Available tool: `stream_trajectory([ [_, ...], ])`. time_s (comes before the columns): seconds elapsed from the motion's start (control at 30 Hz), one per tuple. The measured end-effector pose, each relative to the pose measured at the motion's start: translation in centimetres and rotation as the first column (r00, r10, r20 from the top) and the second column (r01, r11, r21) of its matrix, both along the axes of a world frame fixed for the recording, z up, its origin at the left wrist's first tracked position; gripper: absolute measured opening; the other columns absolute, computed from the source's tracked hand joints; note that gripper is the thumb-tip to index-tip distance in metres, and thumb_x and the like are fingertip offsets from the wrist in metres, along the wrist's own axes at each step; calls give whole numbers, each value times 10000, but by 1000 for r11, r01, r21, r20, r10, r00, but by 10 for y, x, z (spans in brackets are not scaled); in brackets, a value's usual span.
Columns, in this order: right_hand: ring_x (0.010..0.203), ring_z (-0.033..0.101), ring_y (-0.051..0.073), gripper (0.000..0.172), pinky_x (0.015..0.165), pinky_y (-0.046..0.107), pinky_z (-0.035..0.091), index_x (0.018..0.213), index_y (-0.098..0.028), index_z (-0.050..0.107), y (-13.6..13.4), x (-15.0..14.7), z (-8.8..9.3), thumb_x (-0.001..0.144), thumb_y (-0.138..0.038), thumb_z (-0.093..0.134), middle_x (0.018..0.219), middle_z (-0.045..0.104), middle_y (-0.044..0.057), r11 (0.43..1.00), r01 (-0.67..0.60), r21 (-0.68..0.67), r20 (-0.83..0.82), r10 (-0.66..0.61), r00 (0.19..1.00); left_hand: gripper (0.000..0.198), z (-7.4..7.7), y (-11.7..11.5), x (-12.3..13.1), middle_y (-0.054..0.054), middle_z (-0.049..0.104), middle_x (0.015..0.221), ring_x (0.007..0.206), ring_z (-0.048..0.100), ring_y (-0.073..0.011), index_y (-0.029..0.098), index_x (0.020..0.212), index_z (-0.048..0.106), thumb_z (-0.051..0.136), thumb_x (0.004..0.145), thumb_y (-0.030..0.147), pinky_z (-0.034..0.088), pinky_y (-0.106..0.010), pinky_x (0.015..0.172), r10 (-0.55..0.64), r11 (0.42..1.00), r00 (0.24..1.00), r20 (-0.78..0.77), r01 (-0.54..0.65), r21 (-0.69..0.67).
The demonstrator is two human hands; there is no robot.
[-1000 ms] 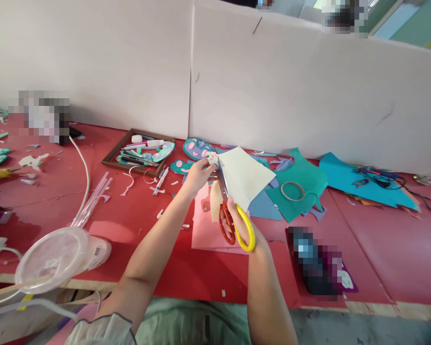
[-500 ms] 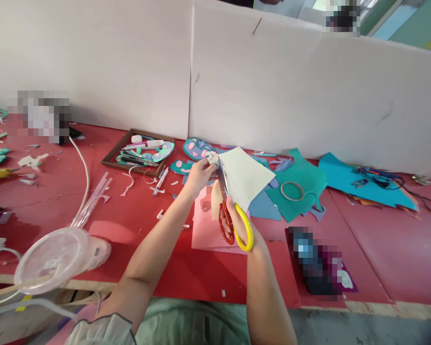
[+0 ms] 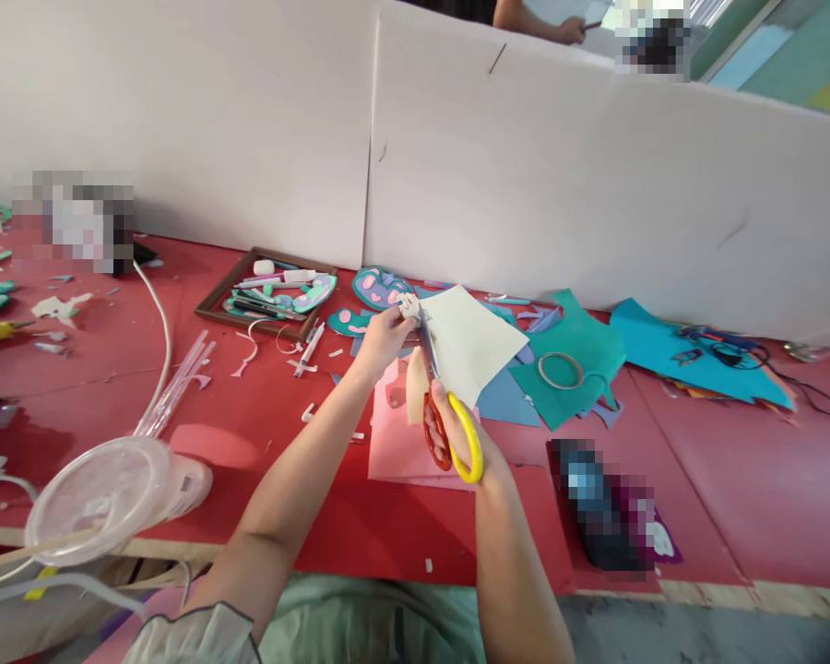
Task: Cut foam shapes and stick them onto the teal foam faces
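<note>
My right hand (image 3: 456, 433) grips scissors (image 3: 449, 429) with one red and one yellow handle loop, blades pointing up and away into a cream sheet (image 3: 470, 341). My left hand (image 3: 380, 337) pinches the sheet's upper left edge beside the blades, where a small white cut shape (image 3: 409, 304) sticks out. A cut cream strip (image 3: 415, 387) hangs down left of the blades. Both hands are held above a pink sheet (image 3: 397, 443) lying on the red table (image 3: 263, 424).
Green, blue and teal sheets (image 3: 581, 355) with a tape ring (image 3: 563, 370) lie to the right. A wooden tray (image 3: 266, 293) of pens sits to the left, a clear plastic lid (image 3: 103, 498) at the near left. White partition boards (image 3: 526, 166) stand behind; another person's arm shows above them.
The scissor handles have closed slightly and the cream sheet has shifted a little in my hands. The view has tilted a bit; a person's arm now shows over the partition.
</note>
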State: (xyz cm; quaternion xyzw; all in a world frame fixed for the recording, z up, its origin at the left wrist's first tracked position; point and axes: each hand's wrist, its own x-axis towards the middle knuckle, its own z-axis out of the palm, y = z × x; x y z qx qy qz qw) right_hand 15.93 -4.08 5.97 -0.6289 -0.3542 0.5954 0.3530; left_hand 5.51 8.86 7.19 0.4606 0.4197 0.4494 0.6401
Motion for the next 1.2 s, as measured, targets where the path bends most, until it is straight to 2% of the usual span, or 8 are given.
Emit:
stream_trajectory([
  [0.13,262,278,69,591,275,204,237,561,-235,356,0,3,-1,797,-775,404,338,301,-81,1000,-20,5,-21,20,1000,135,1,1,-3,-4,695,781,695,677,-137,147,814,613,499,774,87,570,-332,799,-18,1000,1000,-11,18,-2],
  [0.4,248,302,81,590,274,207,251,583,-242,356,-1,16,5,746,-802,444,348,284,-99,988,-146,51,-107,150,983,75,4,2,-10,-9,690,754,730,684,-148,146,802,617,564,762,113,560,-345,825,-89,996,996,15,89,-7],
  [0.67,266,296,92,594,289,216,247,605,-243,362,2,13,3,713,-821,449,355,281,-94,990,-141,2,-75,140,987,119,1,2,-6,6,671,735,687,654,-125,148,784,618,513,767,93,572,-312,777,-42,999,999,-12,42,16],
  [0.9,322,314,85,645,323,226,282,651,-213,465,4,17,3,719,-851,400,423,361,-67,992,-109,61,-164,118,979,78,1,2,-9,-3,673,764,731,670,-142,140,783,623,545,783,138,558,-337,810,-133,990,990,-45,135,42],
  [1.2,298,325,85,618,326,215,268,617,-227,409,3,10,7,749,-830,394,371,316,-76,994,-85,69,-98,92,991,60,-1,1,-5,8,668,729,760,674,-148,150,763,614,560,780,131,550,-348,850,-98,994,995,-10,99,49],
])
